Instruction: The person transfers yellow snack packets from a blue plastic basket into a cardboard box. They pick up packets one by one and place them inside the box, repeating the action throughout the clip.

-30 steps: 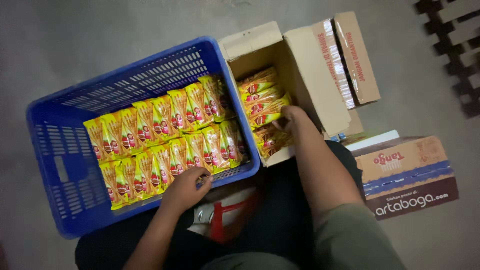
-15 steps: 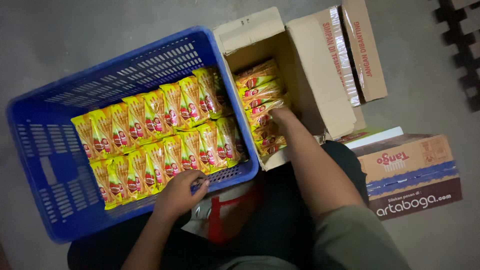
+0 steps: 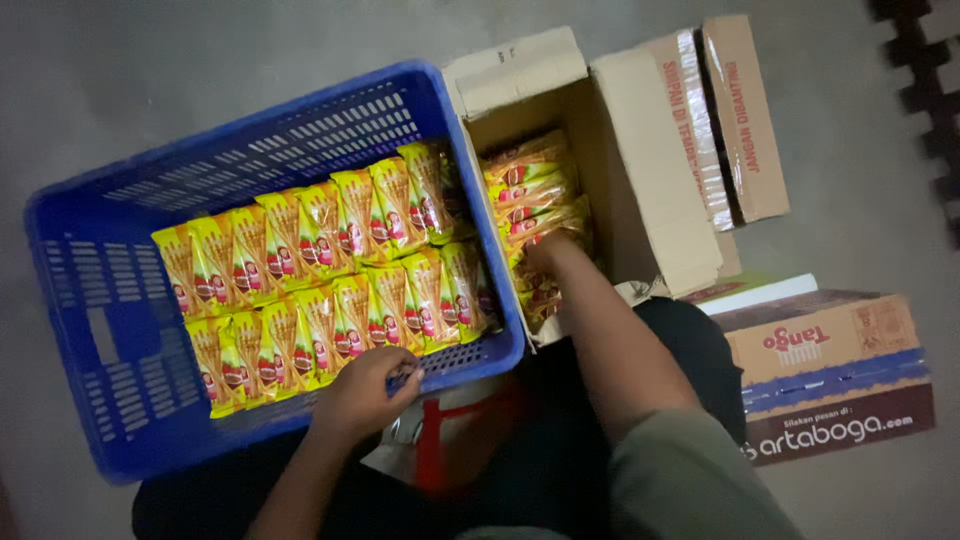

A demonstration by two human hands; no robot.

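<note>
Snack packets (image 3: 535,205) in open carton under right hand (image 3: 545,255), grip unclear; left hand (image 3: 362,392) clutches blue crate rim (image 3: 470,362)

two rows of yellow snack packets (image 3: 330,270) with red pictures fill the blue crate (image 3: 90,330). more of these packets (image 3: 525,200) stand packed in the open brown carton (image 3: 640,160) beside it. a shut brown carton (image 3: 830,370) with blue and dark bands lies at right.

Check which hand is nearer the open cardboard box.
Right. The right hand reaches inside the open cardboard box among the yellow packets. The left hand rests on the blue crate rim, apart from it.
</note>
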